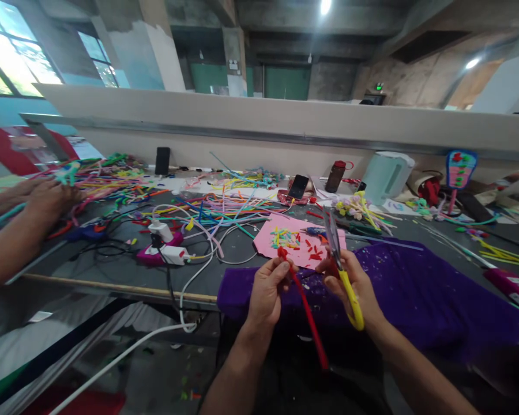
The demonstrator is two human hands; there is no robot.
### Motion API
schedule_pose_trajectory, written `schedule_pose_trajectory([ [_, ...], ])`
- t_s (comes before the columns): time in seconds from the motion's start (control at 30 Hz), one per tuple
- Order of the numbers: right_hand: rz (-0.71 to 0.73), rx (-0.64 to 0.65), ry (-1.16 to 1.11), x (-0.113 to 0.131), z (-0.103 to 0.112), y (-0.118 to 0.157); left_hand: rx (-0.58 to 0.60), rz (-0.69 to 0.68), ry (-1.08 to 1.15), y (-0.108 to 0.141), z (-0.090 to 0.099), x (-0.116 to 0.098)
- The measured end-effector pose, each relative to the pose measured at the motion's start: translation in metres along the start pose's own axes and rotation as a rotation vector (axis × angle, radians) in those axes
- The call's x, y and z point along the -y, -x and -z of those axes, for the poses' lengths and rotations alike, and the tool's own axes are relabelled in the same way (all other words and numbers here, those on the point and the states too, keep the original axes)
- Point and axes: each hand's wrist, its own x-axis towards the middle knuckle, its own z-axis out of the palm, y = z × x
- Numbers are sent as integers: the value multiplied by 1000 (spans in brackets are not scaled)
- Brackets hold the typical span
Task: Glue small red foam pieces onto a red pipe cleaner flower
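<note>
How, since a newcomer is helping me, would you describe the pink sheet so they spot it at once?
On the dark table, find the purple cloth along the near edge. Just beyond the cloth's left part lies the pink sheet. Unlike the cloth, it is pale and dotted with small pieces, red on its right, mostly yellow and pale green on its left.

Head-worn camera looks forward, down (wide) across table (116, 272).
</note>
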Motion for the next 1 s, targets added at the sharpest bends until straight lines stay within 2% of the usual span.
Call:
schedule_pose_trajectory([
  [0.1, 21, 73, 207, -2, 11, 8, 12, 23, 14, 1, -2, -1],
  [0.2, 49, 132, 412, -7, 11, 16, -20, 79, 41, 2, -6, -1],
  [0.37, 184, 96, 609, -10, 5, 20, -28, 83, 71, 3, -10, 1],
  [0.6, 198, 82, 651, -12, 4, 18, 16, 45, -6, 3, -8, 1],
  [0.83, 30, 76, 498, -17, 12, 20, 52, 81, -87, 4, -3, 1],
  [1.0, 108, 76, 568, -17, 10, 25, 59, 57, -101, 4, -4, 4],
])
